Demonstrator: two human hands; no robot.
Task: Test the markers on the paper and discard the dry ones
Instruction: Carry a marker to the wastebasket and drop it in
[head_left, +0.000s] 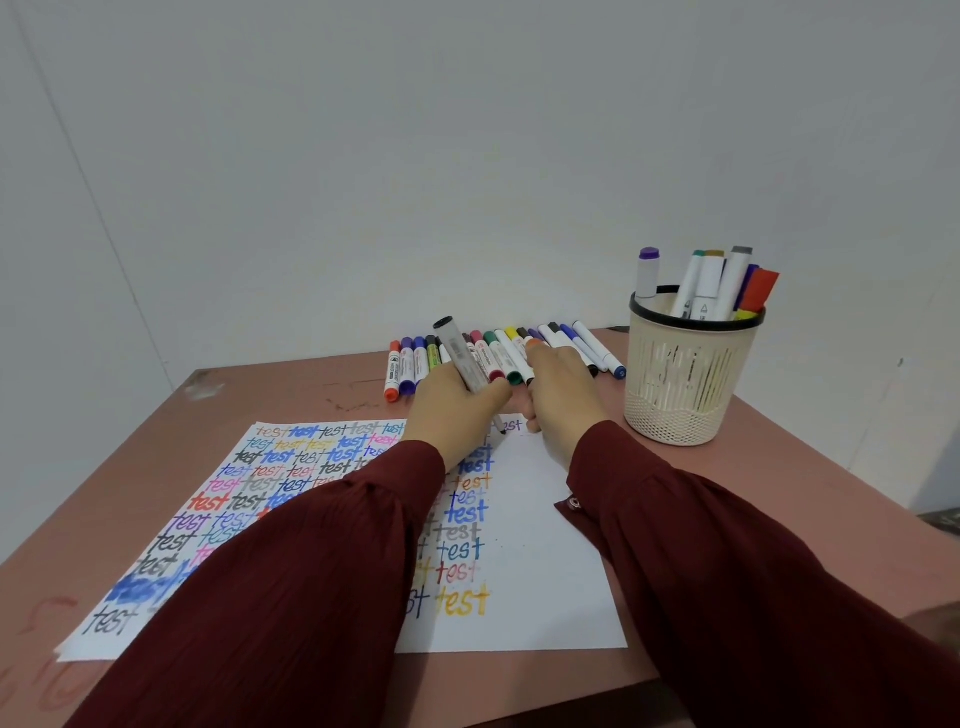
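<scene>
Under the left hand (457, 402) — gripping a grey marker (464, 358) tip-down on the paper (545, 545) — its sleeve (311, 561) may smear fresh ink; whether the right hand (563, 389) holds anything is unclear.

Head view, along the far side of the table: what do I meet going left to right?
In order: orange-capped marker → left hand gripping the grey marker → right hand → blue-capped marker at the row's end → basket of markers.

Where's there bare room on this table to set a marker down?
Free: the table left of the marker row, beyond the paper; also right of the paper, nearer than the basket. Crowded: the back, where the left hand and right hand crowd that row.
</scene>
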